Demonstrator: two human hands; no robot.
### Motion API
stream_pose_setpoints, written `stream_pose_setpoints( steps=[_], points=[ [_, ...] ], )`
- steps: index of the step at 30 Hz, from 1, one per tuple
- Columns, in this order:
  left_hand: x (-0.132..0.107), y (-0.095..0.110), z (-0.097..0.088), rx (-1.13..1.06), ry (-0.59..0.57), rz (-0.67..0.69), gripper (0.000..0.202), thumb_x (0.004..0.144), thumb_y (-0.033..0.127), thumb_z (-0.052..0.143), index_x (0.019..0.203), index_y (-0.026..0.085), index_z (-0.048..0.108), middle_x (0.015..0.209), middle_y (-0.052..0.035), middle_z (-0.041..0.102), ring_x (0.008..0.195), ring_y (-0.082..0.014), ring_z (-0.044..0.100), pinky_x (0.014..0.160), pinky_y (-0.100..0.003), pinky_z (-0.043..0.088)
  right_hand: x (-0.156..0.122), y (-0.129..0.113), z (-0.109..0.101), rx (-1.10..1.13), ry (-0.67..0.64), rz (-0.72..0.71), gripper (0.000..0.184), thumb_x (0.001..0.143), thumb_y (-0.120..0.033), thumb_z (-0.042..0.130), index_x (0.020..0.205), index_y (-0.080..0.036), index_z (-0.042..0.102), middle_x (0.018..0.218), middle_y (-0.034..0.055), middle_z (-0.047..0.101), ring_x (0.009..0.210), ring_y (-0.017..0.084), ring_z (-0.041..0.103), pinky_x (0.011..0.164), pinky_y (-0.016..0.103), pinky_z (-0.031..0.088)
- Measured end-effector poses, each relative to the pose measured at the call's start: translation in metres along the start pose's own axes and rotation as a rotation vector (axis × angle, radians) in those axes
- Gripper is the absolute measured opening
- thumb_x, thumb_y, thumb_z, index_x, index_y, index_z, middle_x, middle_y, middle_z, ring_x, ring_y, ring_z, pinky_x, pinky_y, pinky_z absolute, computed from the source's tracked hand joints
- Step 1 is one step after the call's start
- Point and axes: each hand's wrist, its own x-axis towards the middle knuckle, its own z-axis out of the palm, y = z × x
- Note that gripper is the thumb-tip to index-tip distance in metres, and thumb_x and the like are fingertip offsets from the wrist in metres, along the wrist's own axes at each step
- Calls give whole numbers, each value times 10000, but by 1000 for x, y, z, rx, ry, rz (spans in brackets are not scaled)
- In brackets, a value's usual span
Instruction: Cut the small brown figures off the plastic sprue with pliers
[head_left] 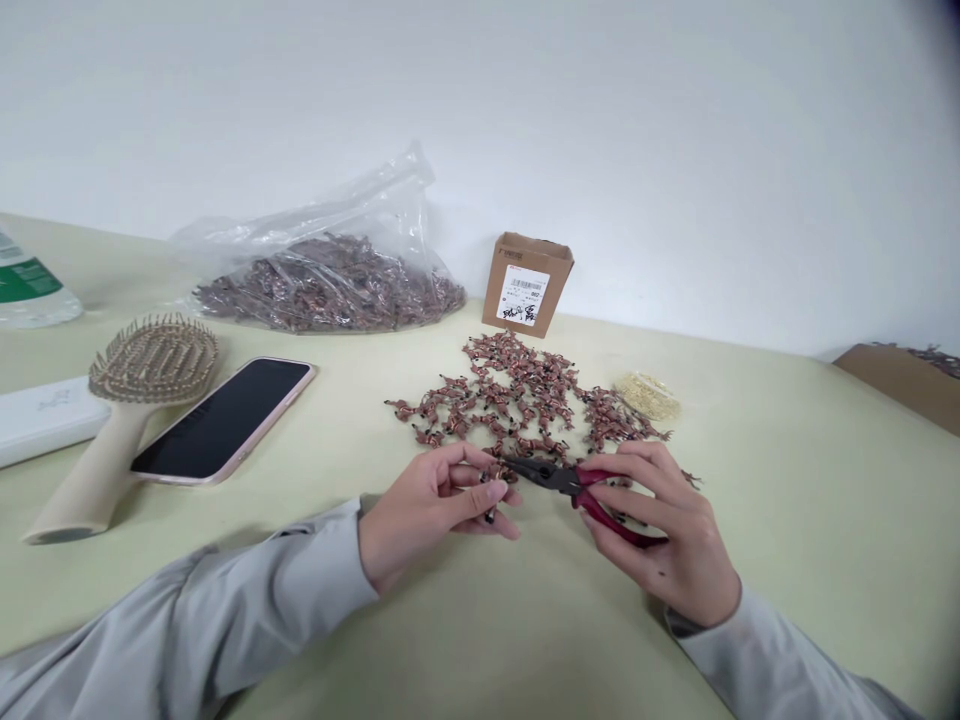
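"What's along the far left?"

"A white container with a green label (pixel 30 285) at the edge of the view, a flat white power bank (pixel 49 420) nearer in, then a paddle hairbrush (pixel 127 410) with a cream handle. A smartphone (pixel 223 420) in a pink case lies just beside that handle, its screen dark."

"And behind them?"

"A clear plastic bag (pixel 330 285) full of small copper-coloured pieces slumps near the wall. To its right, a small cardboard box (pixel 527 285) with a barcode label stands open-topped."

"What are the hands doing?"

"The left hand (pixel 427 515) pinches one small piece (pixel 489 500) between thumb and fingers. The right hand's fingers (pixel 626 505) are curled round the red handles of needle-nose pliers (pixel 559 480), whose tips sit right by that piece. I can't tell whether they touch it."

"Anything in the way?"

"A loose pile of matching pieces (pixel 517 400) lies just beyond the hands, nearly touching the pliers, with a small heap of pale bits (pixel 646 397) at its right end."

"How much room is there?"

"The pale green surface (pixel 750 600) runs well to the right of the hands, out to a brown cardboard box (pixel 900 385) at the far edge. Its back edge meets a white wall (pixel 480 110), and grey sleeves (pixel 225 600) lie across the near part."
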Motion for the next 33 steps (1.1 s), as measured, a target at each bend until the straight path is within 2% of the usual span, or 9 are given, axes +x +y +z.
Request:
stream_pose_setpoints(
  steps=[9,21,33],
  points=[
    [1,-1,-1,0,-5,8,216,734,291,581,832,176,427,809,-33,634,688,-183,660,660,-271,479,1,0,-1,-2,3,-1,189,662,-114,600,825,-206,624,945,79,594,844,222,483,761,452,417],
    [1,0,-1,28,-13,4,199,744,290,573,823,171,435,796,-11,625,689,-162,660,623,-218,461,0,-1,-1,5,1,-1,189,645,-96,616,810,-186,626,944,84,593,857,222,461,747,435,427],
    [1,-2,-1,-8,-14,8,214,732,295,586,841,177,444,797,-11,638,676,-161,662,644,-242,479,-1,1,-1,4,-8,-3,182,655,-111,610,821,-182,631,950,90,595,849,221,473,758,445,425]
  ],
)
